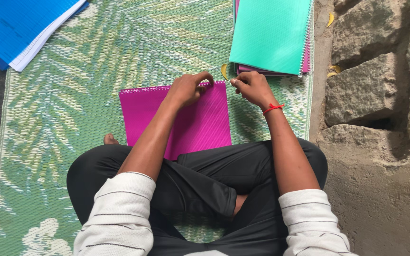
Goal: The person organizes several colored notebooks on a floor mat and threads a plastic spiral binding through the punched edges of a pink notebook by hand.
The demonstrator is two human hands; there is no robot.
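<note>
On the mat (72,95), close to its right edge and right in front of my crossed legs (205,185), lies a magenta notebook (191,121) with its spiral binding (143,88) along the far side. Its near edge runs under my knees.

My left hand (186,89) rests on the notebook's far right corner, fingers curled, with the thumb and forefinger pinched at the end of the spiral. My right hand (251,87) is just beside it, off the notebook's right edge, the fingers bent inward toward the same corner; its fingertips meet at the tip of the wire, though I cannot tell how firmly they grip it. A red thread (273,108) circles my right wrist. The two hands nearly touch over that corner.

Further out, at the mat's far right corner, sits a stack of notebooks (271,35), a teal one on top and magenta ones showing beneath, their spirals along the right side. At the far left corner a blue notebook (20,23) lies partly off the mat, white lined pages showing at its edge. Rough stones (376,71) line the ground beyond the mat's right edge. My bare toes (110,139) peek out left of the magenta notebook.
</note>
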